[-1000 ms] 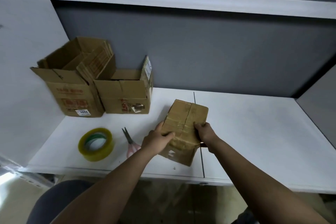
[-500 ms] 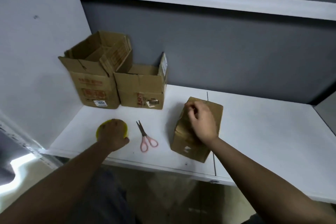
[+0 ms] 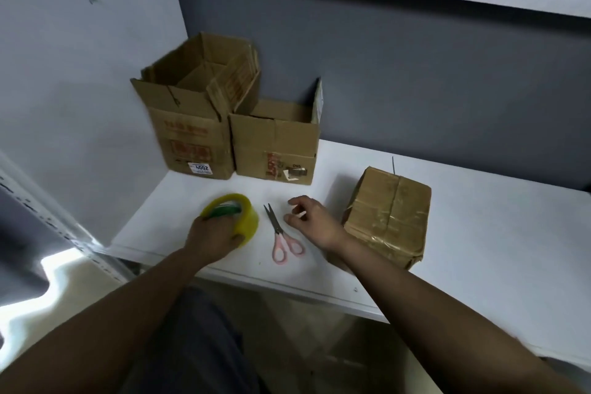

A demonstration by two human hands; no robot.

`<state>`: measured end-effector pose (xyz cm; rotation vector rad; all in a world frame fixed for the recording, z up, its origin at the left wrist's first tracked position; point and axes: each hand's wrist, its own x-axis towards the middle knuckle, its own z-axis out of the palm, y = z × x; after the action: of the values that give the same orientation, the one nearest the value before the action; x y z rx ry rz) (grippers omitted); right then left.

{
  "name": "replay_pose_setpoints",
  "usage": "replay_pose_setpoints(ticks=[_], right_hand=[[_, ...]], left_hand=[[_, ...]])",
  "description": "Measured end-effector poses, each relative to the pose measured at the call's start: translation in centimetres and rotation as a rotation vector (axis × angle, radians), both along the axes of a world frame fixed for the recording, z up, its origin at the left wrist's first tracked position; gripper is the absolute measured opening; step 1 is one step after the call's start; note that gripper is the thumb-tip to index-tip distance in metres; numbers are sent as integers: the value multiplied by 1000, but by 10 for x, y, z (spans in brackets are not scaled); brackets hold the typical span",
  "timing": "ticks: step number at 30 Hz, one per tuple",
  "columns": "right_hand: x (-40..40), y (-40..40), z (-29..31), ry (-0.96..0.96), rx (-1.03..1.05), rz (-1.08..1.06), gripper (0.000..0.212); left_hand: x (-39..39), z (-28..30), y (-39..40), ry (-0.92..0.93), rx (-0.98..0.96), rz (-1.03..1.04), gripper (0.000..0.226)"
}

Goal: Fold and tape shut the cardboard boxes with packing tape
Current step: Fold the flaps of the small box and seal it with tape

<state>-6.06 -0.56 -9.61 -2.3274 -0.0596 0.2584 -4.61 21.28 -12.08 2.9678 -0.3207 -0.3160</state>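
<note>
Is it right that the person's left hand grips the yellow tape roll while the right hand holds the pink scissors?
Not quite. In the head view the left hand does grip the yellow tape roll, but the right hand holds nothing; it hovers just right of the pink scissors, which lie on the table.

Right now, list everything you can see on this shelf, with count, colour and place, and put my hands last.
taped box: one, brown, closed, right of centre on the shelf.
open boxes: two, brown, back left corner, side by side; the taller one on the left, the shorter one on the right.
tape roll: one, yellowish with green core, front left.
scissors: one pair, pink handles, between roll and taped box.
shelf: one, white.
left hand: grips the tape roll.
right hand: above the shelf beside the scissors, fingers loosely curled, holding nothing.
</note>
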Motion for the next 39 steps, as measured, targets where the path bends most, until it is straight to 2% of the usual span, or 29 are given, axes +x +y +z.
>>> replay_pose_setpoints(ticks=[2, 4, 7, 9, 11, 14, 17, 19, 21, 24, 28, 30, 35, 39], right_hand=[[2, 5, 0, 66, 134, -4, 61], [4, 6, 3, 27, 293, -37, 67], [1, -4, 19, -64, 465, -85, 56], [-6, -17, 32, -148, 547, -118, 47], [-15, -32, 45, -233, 565, -135, 38], [-31, -54, 58, -375, 534, -174, 29], [-49, -69, 72, -565, 455, -236, 20], [-60, -75, 81, -669, 443, -258, 16], [-70, -81, 89, -749, 430, -269, 12], [-80, -91, 97, -799, 424, -286, 7], [-86, -104, 105, -736, 479, -356, 13], [-86, -105, 105, -699, 467, -397, 16], [-81, -111, 103, -600, 353, -465, 15], [-81, -111, 101, -722, 123, -487, 8]], left_hand=[[-1, 17, -6, 27, -166, -15, 36], [-4, 32, -15, 82, -349, -47, 32], [-10, 53, -32, 89, -532, -111, 12], [-14, 65, -45, 89, -665, -137, 14], [-20, 78, -59, 94, -744, -174, 18], [-28, 92, -78, 120, -832, -223, 12], [-39, 104, -97, 133, -926, -248, 38], [-45, 107, -108, 127, -986, -261, 31], [-50, 110, -120, 99, -1017, -300, 31], [-59, 117, -131, 77, -1029, -337, 43], [-67, 124, -142, 50, -973, -410, 33], [-69, 126, -148, 55, -978, -403, 36], [-76, 127, -156, 195, -1018, -342, 49], [-78, 130, -158, 87, -931, -319, 58]])
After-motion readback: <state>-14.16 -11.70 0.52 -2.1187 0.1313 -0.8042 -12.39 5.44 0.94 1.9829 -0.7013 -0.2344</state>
